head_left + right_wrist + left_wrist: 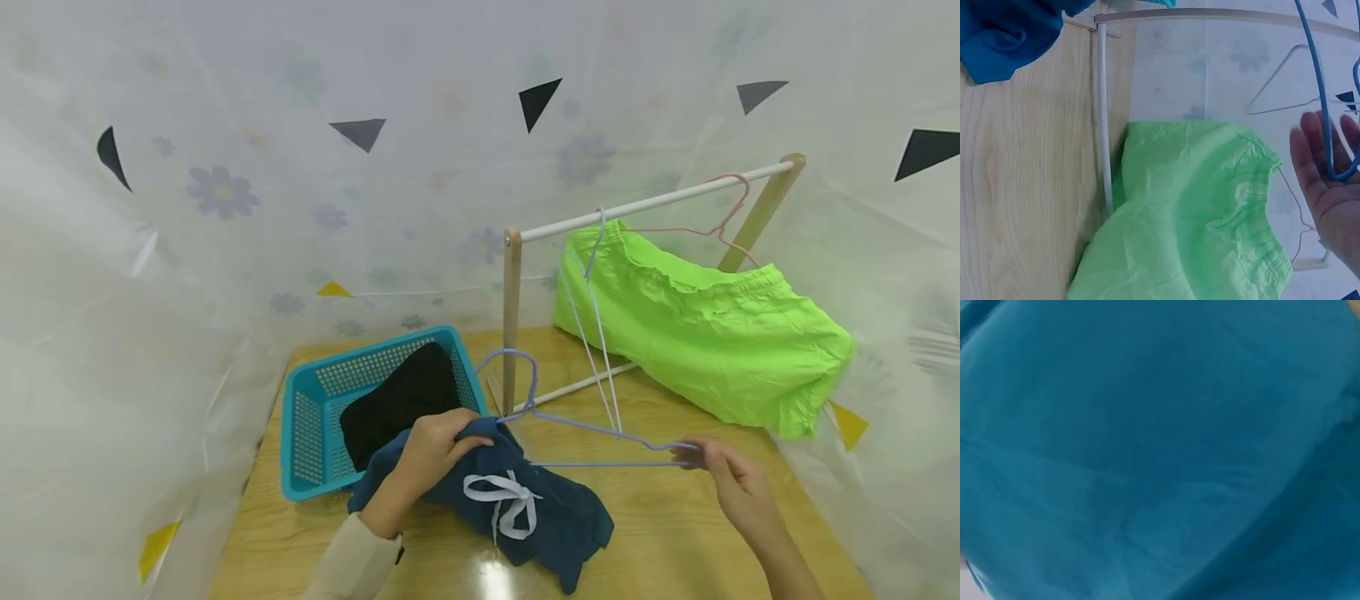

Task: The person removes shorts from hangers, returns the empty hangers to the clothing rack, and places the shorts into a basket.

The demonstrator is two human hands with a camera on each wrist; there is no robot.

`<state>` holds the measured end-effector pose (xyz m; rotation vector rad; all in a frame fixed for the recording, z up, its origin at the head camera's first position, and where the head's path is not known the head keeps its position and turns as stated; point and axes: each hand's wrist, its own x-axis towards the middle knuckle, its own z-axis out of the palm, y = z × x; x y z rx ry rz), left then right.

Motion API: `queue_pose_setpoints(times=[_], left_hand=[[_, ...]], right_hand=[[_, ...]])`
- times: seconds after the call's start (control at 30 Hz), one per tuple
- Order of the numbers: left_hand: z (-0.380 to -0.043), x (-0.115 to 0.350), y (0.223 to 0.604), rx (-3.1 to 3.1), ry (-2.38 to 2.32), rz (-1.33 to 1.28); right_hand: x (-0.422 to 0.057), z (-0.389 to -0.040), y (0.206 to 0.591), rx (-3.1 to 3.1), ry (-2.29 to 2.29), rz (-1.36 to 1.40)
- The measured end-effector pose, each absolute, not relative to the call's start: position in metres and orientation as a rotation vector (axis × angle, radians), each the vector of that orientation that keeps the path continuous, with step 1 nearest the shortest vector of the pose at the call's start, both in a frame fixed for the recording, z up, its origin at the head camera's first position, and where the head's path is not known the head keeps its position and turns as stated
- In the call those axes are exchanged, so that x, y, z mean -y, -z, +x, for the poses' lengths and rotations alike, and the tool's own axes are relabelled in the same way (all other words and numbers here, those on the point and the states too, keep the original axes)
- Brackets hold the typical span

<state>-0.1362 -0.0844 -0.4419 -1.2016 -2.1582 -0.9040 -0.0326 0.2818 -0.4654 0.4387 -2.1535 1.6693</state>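
Observation:
My left hand (437,443) grips the waistband of dark blue shorts (551,492), which have a white drawstring (517,496) tied in a bow. One end of a purple-blue hanger (592,427) goes into the waistband beside those fingers and is hidden by the cloth. At the opposite end, my right hand (738,487) holds the hanger's corner. The right wrist view shows that corner of the hanger (1320,81) against the palm, the fingers behind it. Blue cloth (1141,437) fills the left wrist view, hiding the left hand there.
Behind, a rack with a white rail (652,202) carries bright green shorts (690,325) on a pink hanger (731,218) and a pale hanger (597,317). To the left, a turquoise basket (300,450) contains black cloth (408,400). All stand on a wooden table (675,533).

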Motion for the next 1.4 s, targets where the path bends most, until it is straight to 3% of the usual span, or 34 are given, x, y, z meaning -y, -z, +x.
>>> queue_pose_setpoints(times=[0.27,0.43,0.8,1.13,1.2,1.3,1.4], left_hand=[[-0.143,0.075,0.441,2.15,1.089,-1.145],[-0.15,0.071,0.444,2.083,1.386,-0.938],[-0.134,0.054,0.428,2.028,1.818,-0.561],[-0.135,0.031,0.455,2.11,1.958,-0.431],[-0.136,0.025,0.461,2.172,1.988,-0.442],[-0.142,0.017,0.476,2.288,2.032,-0.429],[-0.151,0.011,0.493,2.45,1.953,-0.406]], right_hand=[[-0.283,-0.035,0.47,1.959,-1.885,0.613],[-0.296,-0.027,0.472,1.786,-2.0,0.589],[-0.352,0.017,0.457,1.474,-2.057,0.572],[-0.381,0.039,0.444,1.249,-1.947,0.582],[-0.384,0.041,0.447,1.22,-1.946,0.555],[-0.445,0.043,0.507,1.171,-1.982,0.55],[-0.474,0.043,0.534,1.054,-2.013,0.643]])
